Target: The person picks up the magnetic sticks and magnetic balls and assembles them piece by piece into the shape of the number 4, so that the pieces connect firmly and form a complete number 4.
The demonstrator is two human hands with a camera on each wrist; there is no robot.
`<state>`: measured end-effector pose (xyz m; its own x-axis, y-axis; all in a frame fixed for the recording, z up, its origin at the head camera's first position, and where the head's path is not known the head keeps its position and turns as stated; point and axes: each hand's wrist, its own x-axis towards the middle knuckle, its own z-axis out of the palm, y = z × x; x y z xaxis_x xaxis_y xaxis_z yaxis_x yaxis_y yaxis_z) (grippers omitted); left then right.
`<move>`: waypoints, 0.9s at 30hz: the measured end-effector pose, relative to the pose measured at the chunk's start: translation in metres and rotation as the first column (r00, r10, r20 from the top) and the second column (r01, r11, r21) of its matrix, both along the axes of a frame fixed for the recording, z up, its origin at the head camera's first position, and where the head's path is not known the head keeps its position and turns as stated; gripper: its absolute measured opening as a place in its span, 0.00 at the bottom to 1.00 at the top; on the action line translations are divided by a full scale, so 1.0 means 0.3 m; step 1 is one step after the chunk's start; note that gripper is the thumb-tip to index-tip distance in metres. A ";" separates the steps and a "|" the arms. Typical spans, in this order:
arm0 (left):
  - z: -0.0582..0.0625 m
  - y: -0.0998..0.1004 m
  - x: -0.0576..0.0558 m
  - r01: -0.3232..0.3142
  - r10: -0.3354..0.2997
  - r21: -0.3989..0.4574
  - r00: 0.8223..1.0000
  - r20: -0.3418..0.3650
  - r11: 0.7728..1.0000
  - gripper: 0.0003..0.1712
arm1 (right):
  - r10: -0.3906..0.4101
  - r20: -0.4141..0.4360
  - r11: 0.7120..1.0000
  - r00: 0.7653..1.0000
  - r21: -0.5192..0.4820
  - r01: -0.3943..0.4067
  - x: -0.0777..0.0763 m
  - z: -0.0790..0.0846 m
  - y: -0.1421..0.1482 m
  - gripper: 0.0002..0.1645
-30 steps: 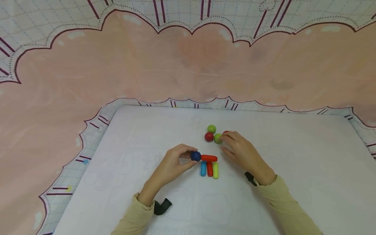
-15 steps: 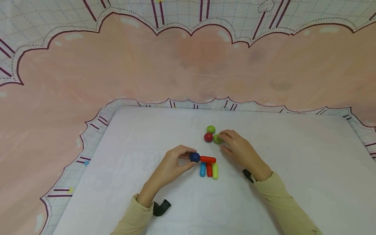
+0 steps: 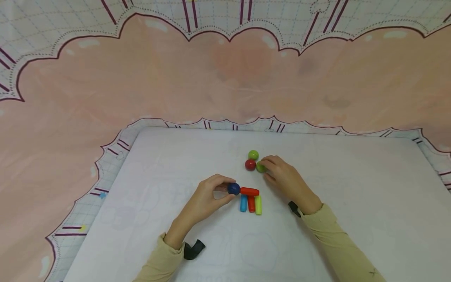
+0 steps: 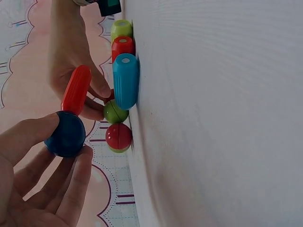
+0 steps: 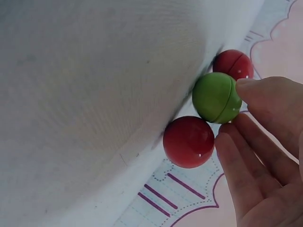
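My left hand point(image 3: 208, 196) pinches a dark blue ball point(image 3: 234, 188) between thumb and fingertips. A red ribbed rod point(image 3: 249, 191) sticks out from that ball to the right, overlapping the row of rods in the head view. My right hand point(image 3: 287, 180) has its thumb and fingertips on a green ball point(image 5: 215, 97), pinching it where it sits on the table. Red balls flank it in the right wrist view: one red ball point(image 5: 188, 142) close by the fingertips, another red ball point(image 5: 234, 65) behind; one is hidden under the hand in the head view.
A blue rod point(image 3: 243, 203), a red rod point(image 3: 251, 204) and a yellow-green rod point(image 3: 258, 205) lie side by side on the white table point(image 3: 158, 164). Beyond the right hand sits a second green ball point(image 3: 253, 155). A patterned cloth point(image 3: 225, 78) hangs past the far edge.
My right hand has shifted slightly left and its fingers have come further over the green ball. The red ball behind it has become hidden. The left hand stays almost still.
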<state>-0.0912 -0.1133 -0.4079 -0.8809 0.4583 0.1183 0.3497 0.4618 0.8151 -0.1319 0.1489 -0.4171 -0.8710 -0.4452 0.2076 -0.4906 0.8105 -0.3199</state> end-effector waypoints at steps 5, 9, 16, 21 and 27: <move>-0.002 0.002 0.002 0.001 -0.001 0.007 1.000 0.007 1.000 0.21 | -0.002 0.000 1.000 1.000 -0.004 0.002 -0.001 -0.007 -0.001 0.23; -0.001 0.004 0.009 -0.002 0.002 0.007 1.000 0.020 1.000 0.22 | 0.002 -0.010 1.000 1.000 -0.014 -0.002 0.000 -0.014 -0.001 0.23; -0.003 0.007 0.013 0.005 -0.005 0.005 1.000 0.016 1.000 0.22 | 0.013 -0.014 1.000 1.000 -0.014 -0.014 -0.002 -0.011 -0.006 0.19; -0.005 0.009 0.015 0.008 -0.008 0.014 1.000 0.012 1.000 0.21 | 0.006 -0.016 1.000 1.000 -0.012 -0.006 -0.007 -0.011 -0.009 0.18; -0.009 0.010 0.015 0.008 -0.008 0.009 1.000 0.000 1.000 0.21 | 0.000 -0.001 1.000 1.000 -0.003 0.000 -0.016 -0.016 -0.010 0.19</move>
<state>-0.0867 -0.1102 -0.4107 -0.8771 0.4644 0.1224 0.3536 0.4518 0.8190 -0.1368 0.1459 -0.4219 -0.8706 -0.4448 0.2100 -0.4912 0.8095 -0.3216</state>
